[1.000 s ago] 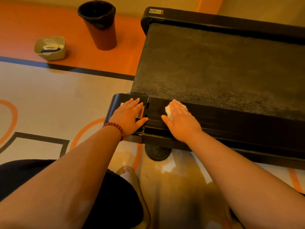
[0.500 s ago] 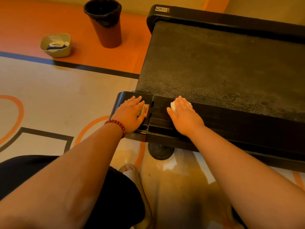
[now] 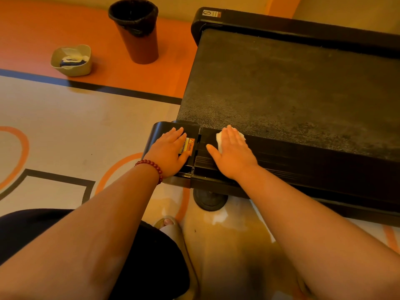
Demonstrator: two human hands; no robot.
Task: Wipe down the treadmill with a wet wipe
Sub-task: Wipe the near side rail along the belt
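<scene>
A black treadmill (image 3: 303,87) lies across the floor, with its dark belt reaching to the upper right. My right hand (image 3: 232,153) lies flat with straight fingers on the near side rail and presses a white wet wipe (image 3: 219,138) against it. Only the wipe's edges show past my fingers. My left hand (image 3: 170,151), with a red bead bracelet at the wrist, rests flat on the rail's end cap, partly covering a yellow warning sticker (image 3: 187,146).
A tall brown bin (image 3: 138,31) with a black liner stands on the orange floor left of the treadmill. Further left sits a beige bowl (image 3: 71,60) holding a pack of wipes. A round treadmill foot (image 3: 210,199) and my sandalled foot (image 3: 171,226) lie below the rail.
The wipe under my right hand has slid a little along the rail, away from my left hand. My left hand has stayed on the end cap. My head has shifted slightly.
</scene>
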